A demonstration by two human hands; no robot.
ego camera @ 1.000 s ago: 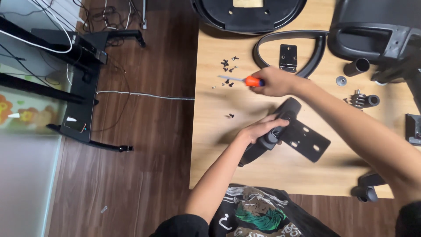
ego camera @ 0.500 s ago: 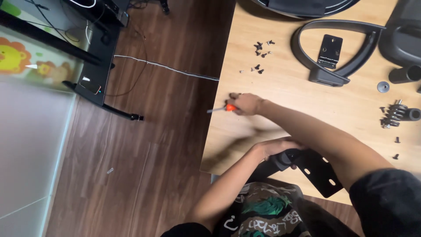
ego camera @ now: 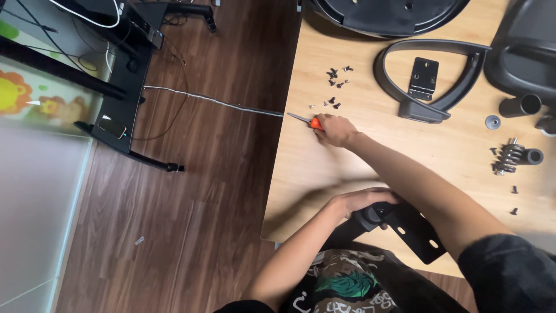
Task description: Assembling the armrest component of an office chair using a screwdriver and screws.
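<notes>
Two hands at work over a light wooden table (ego camera: 359,168) strewn with chair parts. Right hand (ego camera: 336,130) has its grip closed round an orange-handled screwdriver (ego camera: 307,121), metal tip pointing toward the table's left edge, handle mostly buried in the fist. Left hand (ego camera: 362,202) lies curled over the rounded end of a black metal bracket (ego camera: 405,227) at the near edge of the table; fingers wrap the knob-like part, the flat plate with its slots juts out toward the person's lap. Screwdriver and bracket sit well apart: the tool rests farther up the table, near a scatter of small black screws (ego camera: 336,87), not on the bracket. No screw visible in the plate's holes, and none held at the driver tip as far as can be told. Judgement: assembly looks early. Curved black armrest (ego camera: 431,78) lies loose with a small black plate (ego camera: 423,77) inside its loop, spring-and-bolt piece (ego camera: 509,157) and a washer (ego camera: 493,122) lie unattached to the right, large black chair shells at the far edge. Fastening appears still to do; a screw has yet to be picked.
</notes>
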